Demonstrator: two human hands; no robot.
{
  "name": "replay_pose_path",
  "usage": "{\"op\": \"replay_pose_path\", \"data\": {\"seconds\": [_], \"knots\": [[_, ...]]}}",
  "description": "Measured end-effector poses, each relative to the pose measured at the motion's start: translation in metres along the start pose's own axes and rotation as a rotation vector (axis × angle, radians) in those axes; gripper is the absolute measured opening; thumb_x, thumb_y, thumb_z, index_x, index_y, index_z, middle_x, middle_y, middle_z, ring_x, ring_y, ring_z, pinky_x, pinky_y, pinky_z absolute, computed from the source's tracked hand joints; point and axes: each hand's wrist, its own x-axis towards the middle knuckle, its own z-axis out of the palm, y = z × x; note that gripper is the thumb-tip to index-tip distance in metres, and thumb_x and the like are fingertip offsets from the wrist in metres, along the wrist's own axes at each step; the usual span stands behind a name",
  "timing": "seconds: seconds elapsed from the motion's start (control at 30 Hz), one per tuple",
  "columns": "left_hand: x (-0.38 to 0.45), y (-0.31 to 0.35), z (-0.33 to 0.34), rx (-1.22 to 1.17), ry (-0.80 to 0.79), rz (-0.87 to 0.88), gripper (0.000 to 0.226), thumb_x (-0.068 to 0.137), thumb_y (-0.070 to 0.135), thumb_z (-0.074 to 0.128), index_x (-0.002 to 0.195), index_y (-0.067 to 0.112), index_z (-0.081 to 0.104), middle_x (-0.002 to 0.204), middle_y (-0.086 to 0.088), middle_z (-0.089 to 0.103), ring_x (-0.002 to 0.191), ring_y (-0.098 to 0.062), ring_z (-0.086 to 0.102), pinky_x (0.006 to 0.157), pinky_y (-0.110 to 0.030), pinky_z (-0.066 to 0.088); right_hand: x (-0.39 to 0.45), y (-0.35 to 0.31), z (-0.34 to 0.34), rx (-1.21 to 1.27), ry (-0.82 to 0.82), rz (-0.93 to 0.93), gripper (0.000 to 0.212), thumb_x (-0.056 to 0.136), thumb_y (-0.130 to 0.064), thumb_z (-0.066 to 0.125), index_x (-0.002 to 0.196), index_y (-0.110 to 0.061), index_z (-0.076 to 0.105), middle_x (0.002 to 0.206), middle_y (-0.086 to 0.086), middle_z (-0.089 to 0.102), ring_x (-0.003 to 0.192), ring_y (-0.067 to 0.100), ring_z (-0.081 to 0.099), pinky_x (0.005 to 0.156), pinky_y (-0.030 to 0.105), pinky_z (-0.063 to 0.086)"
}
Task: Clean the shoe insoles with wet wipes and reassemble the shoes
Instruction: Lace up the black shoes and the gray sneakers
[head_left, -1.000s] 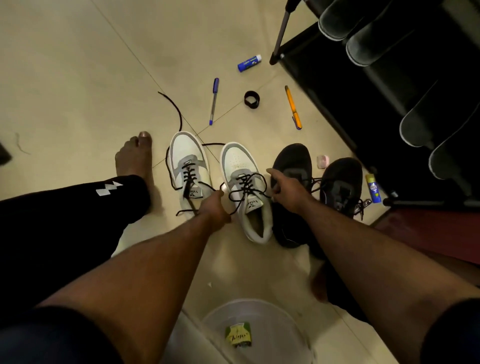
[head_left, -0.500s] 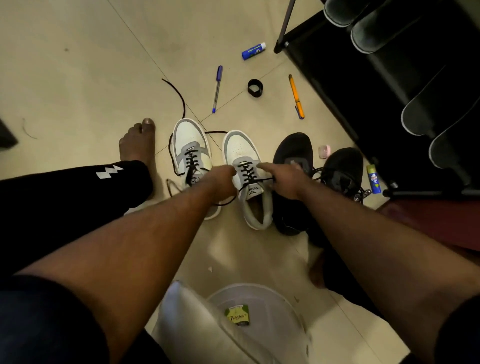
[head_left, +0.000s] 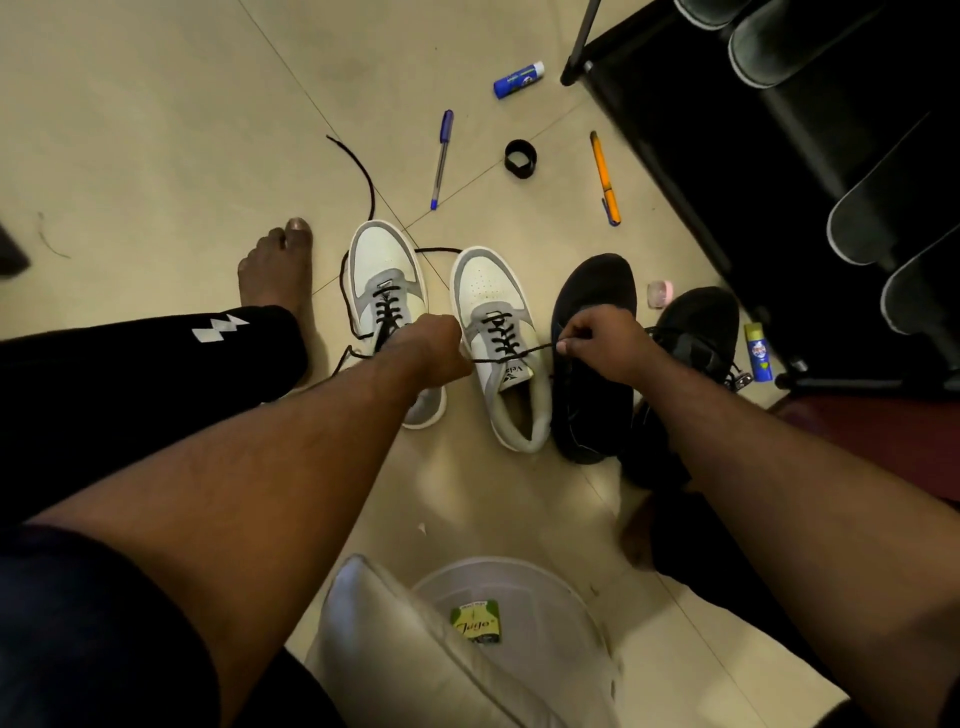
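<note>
Both hands are on the black lace (head_left: 519, 355) of the right-hand white sneaker (head_left: 501, 343), which stands upright on the tiled floor (head_left: 156, 130) with its toe pointing away from the person and its open collar toward them. The right hand (head_left: 605, 340) pinches one lace end between thumb and curled fingertips just off the shoe's right side, at the level of the tongue. The left hand (head_left: 436, 348) is closed on the other end just off the shoe's left side, though how its fingers lie on the cord is hidden behind the knuckles. Between the two grips the lace runs taut and nearly level, straight across the shoe's long axis and a little above the top eyelets. So the shoe lies directly between the hands, about equally near to each, and any tightening or knotting would probably call for bringing both ends inward over the tongue. The other white sneaker (head_left: 387, 306) sits just beyond the left grip, its own lace trailing loose, and a black pair (head_left: 597, 322) lies under and beyond the right grip
</note>
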Motion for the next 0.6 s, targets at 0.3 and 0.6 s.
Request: {"op": "replay_pose_path", "data": {"seconds": [0.3, 0.6], "knots": [[-0.009, -0.003, 0.014, -0.271, 0.054, 0.038, 0.052, 0.089, 0.024, 0.064, 0.138, 0.014, 0.048, 0.126, -0.013, 0.06, 0.114, -0.03, 0.057, 0.097, -0.041, 0.049, -0.025, -0.02, 0.045, -0.715, 0.1, -0.354, 0.051, 0.079, -0.037, 0.072, 0.125, -0.028, 0.053, 0.153, 0.008, 0.028, 0.139, 0.034, 0.024, 0.109, 0.055, 0.021], [-0.001, 0.007, 0.033, -0.117, 0.077, 0.161, 0.052, 0.089, 0.022, 0.07, 0.14, 0.024, 0.055, 0.134, -0.007, 0.062, 0.122, -0.025, 0.057, 0.097, -0.031, 0.044, -0.029, -0.033, 0.076, -0.559, 0.316, -0.148, 0.021, 0.092, -0.025, 0.056, 0.11, -0.021, 0.065, 0.123, 0.006, 0.055, 0.114, 0.028, 0.047, 0.095, 0.044, 0.035]]}}
